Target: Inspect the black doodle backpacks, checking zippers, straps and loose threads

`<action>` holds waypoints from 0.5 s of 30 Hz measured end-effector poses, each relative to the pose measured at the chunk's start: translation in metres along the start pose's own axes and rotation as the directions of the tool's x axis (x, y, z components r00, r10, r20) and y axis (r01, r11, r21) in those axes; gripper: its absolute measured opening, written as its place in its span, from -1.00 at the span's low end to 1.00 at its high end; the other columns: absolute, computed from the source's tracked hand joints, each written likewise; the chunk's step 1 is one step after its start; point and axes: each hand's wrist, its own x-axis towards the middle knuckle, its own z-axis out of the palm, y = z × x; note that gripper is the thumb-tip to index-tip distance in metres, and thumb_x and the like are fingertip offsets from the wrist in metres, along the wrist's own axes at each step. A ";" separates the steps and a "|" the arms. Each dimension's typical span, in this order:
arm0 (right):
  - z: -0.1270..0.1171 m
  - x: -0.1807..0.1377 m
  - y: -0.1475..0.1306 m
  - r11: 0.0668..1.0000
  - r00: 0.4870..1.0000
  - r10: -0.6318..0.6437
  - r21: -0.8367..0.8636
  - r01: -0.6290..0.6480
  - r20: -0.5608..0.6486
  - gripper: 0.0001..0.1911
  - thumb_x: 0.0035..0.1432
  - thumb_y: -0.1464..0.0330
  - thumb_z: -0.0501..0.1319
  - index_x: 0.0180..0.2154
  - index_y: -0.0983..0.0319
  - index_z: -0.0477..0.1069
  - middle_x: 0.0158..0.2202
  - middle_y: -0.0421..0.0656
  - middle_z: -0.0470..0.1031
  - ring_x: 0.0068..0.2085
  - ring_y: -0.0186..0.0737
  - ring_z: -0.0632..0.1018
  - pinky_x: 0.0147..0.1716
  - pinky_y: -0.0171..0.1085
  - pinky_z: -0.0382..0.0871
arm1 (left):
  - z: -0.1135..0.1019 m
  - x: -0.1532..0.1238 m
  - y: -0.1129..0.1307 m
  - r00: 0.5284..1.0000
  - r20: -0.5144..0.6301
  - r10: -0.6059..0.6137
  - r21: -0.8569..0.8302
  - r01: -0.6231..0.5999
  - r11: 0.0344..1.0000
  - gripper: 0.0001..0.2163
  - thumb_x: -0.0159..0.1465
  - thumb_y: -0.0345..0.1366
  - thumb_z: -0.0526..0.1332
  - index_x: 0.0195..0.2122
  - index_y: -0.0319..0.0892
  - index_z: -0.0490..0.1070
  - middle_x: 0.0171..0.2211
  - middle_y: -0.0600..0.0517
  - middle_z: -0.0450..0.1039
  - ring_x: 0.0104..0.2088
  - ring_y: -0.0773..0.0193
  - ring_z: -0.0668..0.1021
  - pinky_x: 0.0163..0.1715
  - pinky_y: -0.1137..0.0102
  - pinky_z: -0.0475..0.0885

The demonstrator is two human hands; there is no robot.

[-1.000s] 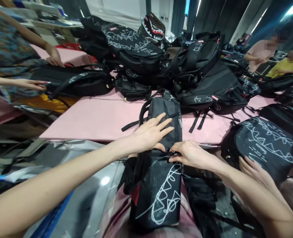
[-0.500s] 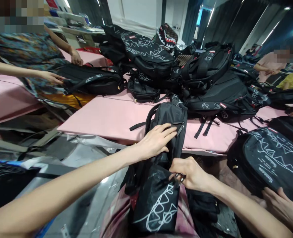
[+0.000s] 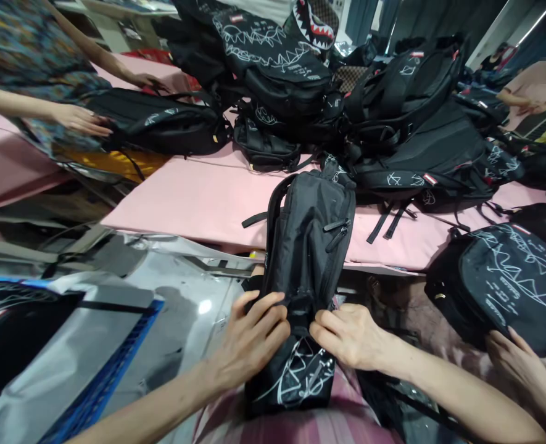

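A black backpack (image 3: 307, 246) runs up the middle of the frame, its far part over the front edge of the pink desk (image 3: 184, 206) and its near part over the person's lap (image 3: 273, 428). Lying that way, it seems propped at 2 places, which probably leaves both hands free for the fabric between.

The right hand (image 3: 347, 333) has its fingers drawn together, pinching the fabric at the backpack's right edge. The left hand (image 3: 256, 336) lies opposite, fingers bent over the left side; whether it grips a fold or only presses, I cannot tell. Holding from both sides probably keeps the soft bag steady. Just below the 2 hands, white scribbles (image 3: 300, 376) show on the near end. Higher up, 2 zip pulls (image 3: 337, 231) hang by the right side, and a loose strap (image 3: 254, 219) lies to the left.

Beyond, black bags (image 3: 273, 92) are heaped across the upper middle, perhaps to save room. In the upper left, a co-worker's hand (image 3: 81, 118) touches another backpack (image 3: 171, 123). At right, another person's hand (image 3: 513, 354) supports a scribbled backpack (image 3: 513, 277) from below.
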 end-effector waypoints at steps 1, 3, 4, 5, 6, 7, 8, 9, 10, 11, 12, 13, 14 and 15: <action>0.002 0.000 -0.001 1.000 1.000 -0.015 -0.009 0.015 -0.017 -0.75 0.25 0.50 -0.07 -0.32 0.30 0.37 -0.44 -0.18 0.38 -0.57 -0.36 0.25 -0.60 -0.32 0.05 | 0.001 -0.003 -0.001 1.000 -0.004 0.010 0.010 -0.010 1.000 -0.78 0.28 -0.47 -0.03 -0.46 -0.15 0.32 -0.41 0.12 0.45 -0.06 0.31 0.39 0.12 0.25 -0.03; 0.006 0.000 -0.002 0.999 0.999 -0.033 -0.021 0.032 -0.034 -0.75 0.24 0.51 -0.06 -0.33 0.31 0.37 -0.44 -0.17 0.39 -0.57 -0.37 0.27 -0.60 -0.32 0.06 | 0.002 -0.006 -0.002 1.000 -0.009 0.023 0.015 -0.023 1.000 -0.79 0.28 -0.45 0.00 -0.47 -0.15 0.32 -0.42 0.13 0.46 -0.10 0.33 0.40 0.11 0.26 -0.02; 0.007 0.000 -0.003 0.999 0.999 -0.040 -0.026 0.039 -0.036 -0.76 0.23 0.51 -0.05 -0.32 0.31 0.38 -0.43 -0.17 0.40 -0.57 -0.37 0.27 -0.60 -0.32 0.06 | 0.002 -0.007 -0.003 1.000 -0.012 0.027 0.016 -0.027 1.000 -0.79 0.27 -0.46 0.01 -0.47 -0.14 0.32 -0.43 0.14 0.46 -0.11 0.33 0.41 0.10 0.27 -0.01; 0.007 0.001 -0.003 0.999 0.998 -0.045 -0.031 0.044 -0.032 -0.76 0.23 0.51 -0.05 -0.32 0.31 0.38 -0.43 -0.16 0.40 -0.57 -0.37 0.28 -0.60 -0.32 0.06 | 0.001 -0.006 -0.004 0.999 -0.015 0.032 0.016 -0.032 0.999 -0.79 0.26 -0.47 0.02 -0.47 -0.13 0.33 -0.43 0.14 0.47 -0.11 0.33 0.41 0.09 0.27 0.01; 0.008 0.001 -0.003 0.998 0.998 -0.048 -0.036 0.047 -0.026 -0.76 0.22 0.51 -0.04 -0.32 0.32 0.38 -0.42 -0.16 0.41 -0.57 -0.37 0.28 -0.60 -0.32 0.07 | 0.001 -0.006 -0.004 0.999 -0.019 0.034 0.016 -0.034 0.999 -0.79 0.25 -0.48 0.03 -0.48 -0.13 0.33 -0.44 0.15 0.47 -0.12 0.33 0.42 0.09 0.27 0.02; 0.007 0.001 -0.004 0.998 0.999 -0.050 -0.040 0.050 -0.019 -0.77 0.22 0.51 -0.04 -0.31 0.32 0.39 -0.41 -0.15 0.42 -0.57 -0.37 0.29 -0.60 -0.32 0.07 | 0.000 -0.006 -0.005 0.999 -0.021 0.033 0.015 -0.033 0.999 -0.80 0.24 -0.49 0.04 -0.48 -0.12 0.34 -0.44 0.15 0.47 -0.13 0.33 0.43 0.08 0.27 0.04; 0.007 0.001 -0.004 0.998 0.999 -0.050 -0.041 0.050 -0.013 -0.76 0.22 0.51 -0.04 -0.31 0.32 0.39 -0.40 -0.15 0.42 -0.56 -0.37 0.29 -0.59 -0.31 0.08 | -0.001 -0.005 -0.006 0.999 -0.016 0.030 0.016 -0.029 0.999 -0.80 0.23 -0.49 0.05 -0.47 -0.12 0.35 -0.44 0.15 0.47 -0.13 0.33 0.43 0.07 0.27 0.05; 0.007 0.002 -0.004 0.998 0.999 -0.049 -0.038 0.049 -0.008 -0.76 0.22 0.51 -0.04 -0.31 0.32 0.39 -0.40 -0.14 0.42 -0.56 -0.37 0.30 -0.59 -0.31 0.08 | -0.001 -0.005 -0.006 1.000 -0.011 0.024 0.019 -0.024 1.000 -0.81 0.22 -0.49 0.07 -0.46 -0.11 0.36 -0.44 0.15 0.48 -0.14 0.33 0.44 0.06 0.28 0.07; 0.006 0.002 -0.004 0.998 0.999 -0.046 -0.033 0.046 -0.001 -0.76 0.22 0.52 -0.05 -0.30 0.32 0.39 -0.40 -0.14 0.42 -0.56 -0.37 0.30 -0.59 -0.31 0.09 | -0.001 -0.006 -0.007 1.000 -0.009 0.018 0.022 -0.017 1.000 -0.82 0.22 -0.49 0.08 -0.45 -0.11 0.37 -0.44 0.14 0.48 -0.15 0.33 0.45 0.04 0.28 0.08; 0.006 0.002 -0.003 0.999 0.999 -0.042 -0.027 0.042 0.004 -0.76 0.22 0.52 -0.05 -0.30 0.32 0.39 -0.40 -0.14 0.42 -0.56 -0.37 0.30 -0.59 -0.31 0.09 | -0.002 -0.006 -0.007 1.000 -0.009 0.012 0.025 -0.012 1.000 -0.83 0.22 -0.48 0.08 -0.44 -0.11 0.38 -0.43 0.14 0.48 -0.15 0.33 0.45 0.03 0.28 0.10; 0.006 0.002 -0.003 0.999 0.999 -0.037 -0.021 0.037 0.009 -0.77 0.22 0.51 -0.04 -0.30 0.32 0.38 -0.41 -0.15 0.42 -0.56 -0.37 0.30 -0.59 -0.31 0.09 | -0.002 -0.007 -0.008 1.000 -0.006 0.009 0.024 -0.009 1.000 -0.83 0.22 -0.48 0.08 -0.42 -0.10 0.39 -0.42 0.13 0.48 -0.15 0.32 0.45 0.02 0.28 0.11; 0.006 0.002 -0.003 0.999 0.999 -0.031 -0.017 0.031 0.014 -0.78 0.22 0.50 -0.03 -0.31 0.32 0.38 -0.41 -0.16 0.41 -0.56 -0.37 0.30 -0.59 -0.31 0.09 | -0.002 -0.008 -0.008 1.000 -0.001 0.008 0.014 -0.008 1.000 -0.82 0.23 -0.48 0.07 -0.40 -0.09 0.40 -0.41 0.12 0.49 -0.15 0.31 0.45 0.01 0.28 0.12; 0.006 0.002 -0.003 1.000 1.000 -0.021 -0.014 0.022 0.017 -0.79 0.23 0.48 -0.02 -0.31 0.31 0.38 -0.42 -0.16 0.41 -0.56 -0.37 0.29 -0.60 -0.31 0.09 | -0.003 -0.008 -0.008 1.000 0.008 0.001 0.001 -0.001 1.000 -0.82 0.23 -0.46 0.07 -0.37 -0.08 0.41 -0.40 0.12 0.49 -0.15 0.30 0.45 0.01 0.28 0.13; 0.007 0.002 -0.003 1.000 1.000 -0.011 -0.010 0.011 0.014 -0.80 0.24 0.45 0.00 -0.32 0.30 0.38 -0.43 -0.17 0.41 -0.57 -0.37 0.29 -0.60 -0.32 0.08 | -0.004 -0.008 -0.008 1.000 0.022 -0.013 -0.009 0.013 1.000 -0.84 0.24 -0.44 0.08 -0.32 -0.07 0.41 -0.38 0.11 0.49 -0.14 0.29 0.45 0.01 0.26 0.13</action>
